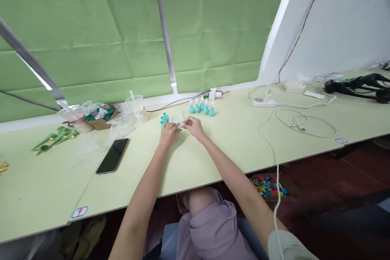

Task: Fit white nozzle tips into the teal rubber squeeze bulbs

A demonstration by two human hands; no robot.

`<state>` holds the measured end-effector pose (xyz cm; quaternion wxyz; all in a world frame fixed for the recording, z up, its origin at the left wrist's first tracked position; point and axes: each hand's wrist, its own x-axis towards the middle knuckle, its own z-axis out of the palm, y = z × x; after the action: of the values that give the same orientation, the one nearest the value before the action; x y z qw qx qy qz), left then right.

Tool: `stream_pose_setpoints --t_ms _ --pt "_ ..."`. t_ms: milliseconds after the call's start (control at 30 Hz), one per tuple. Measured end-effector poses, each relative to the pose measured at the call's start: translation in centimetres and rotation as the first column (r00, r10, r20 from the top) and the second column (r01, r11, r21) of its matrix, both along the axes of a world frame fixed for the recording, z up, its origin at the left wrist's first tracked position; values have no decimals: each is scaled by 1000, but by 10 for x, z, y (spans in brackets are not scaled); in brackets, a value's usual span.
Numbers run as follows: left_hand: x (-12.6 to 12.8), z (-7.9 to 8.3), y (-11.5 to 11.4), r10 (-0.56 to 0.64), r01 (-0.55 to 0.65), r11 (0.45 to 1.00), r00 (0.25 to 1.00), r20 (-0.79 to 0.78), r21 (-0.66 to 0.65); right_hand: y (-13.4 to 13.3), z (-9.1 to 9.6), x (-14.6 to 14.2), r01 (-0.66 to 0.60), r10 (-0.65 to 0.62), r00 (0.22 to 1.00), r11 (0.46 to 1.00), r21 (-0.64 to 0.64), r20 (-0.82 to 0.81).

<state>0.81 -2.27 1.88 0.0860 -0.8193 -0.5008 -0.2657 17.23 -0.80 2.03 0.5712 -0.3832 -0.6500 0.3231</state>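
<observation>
Over the middle of the table, my left hand (169,135) is closed around a turquoise squeeze bulb, mostly hidden by the fingers. My right hand (194,126) pinches a small white nozzle (180,125) at the bulb's top. The two hands meet there, fingertips close together. Just beyond my left hand stand several turquoise bulbs without tips (165,116), and loose white nozzles (174,120) lie beside them. Farther back to the right, several turquoise bulbs with white nozzles (206,109) stand upright in a group.
A phone (112,156) lies left of my arms. Behind it are crumpled plastic bags (122,124), a clear cup (134,101), a small cardboard box (102,123) and green artificial flower stems (55,139). At right, a power strip (263,102) trails a white cable (271,142) over the table edge.
</observation>
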Motion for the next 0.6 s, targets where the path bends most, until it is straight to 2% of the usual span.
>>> stream_pose_setpoints --t_ms 200,333,467,600 --pt "-2 -7 1 34 -33 999 997 65 -19 -3 -10 -2 88 -98 987 993 81 128" --pt "-1 -7 0 75 -71 997 994 81 -42 -3 -14 -2 172 -182 979 979 110 86" --pt "-4 -3 1 144 -156 987 968 204 43 4 -18 5 258 -258 966 966 22 -4" --pt "-21 1 6 271 -338 936 867 418 94 11 -24 10 249 -251 967 967 -46 -39"
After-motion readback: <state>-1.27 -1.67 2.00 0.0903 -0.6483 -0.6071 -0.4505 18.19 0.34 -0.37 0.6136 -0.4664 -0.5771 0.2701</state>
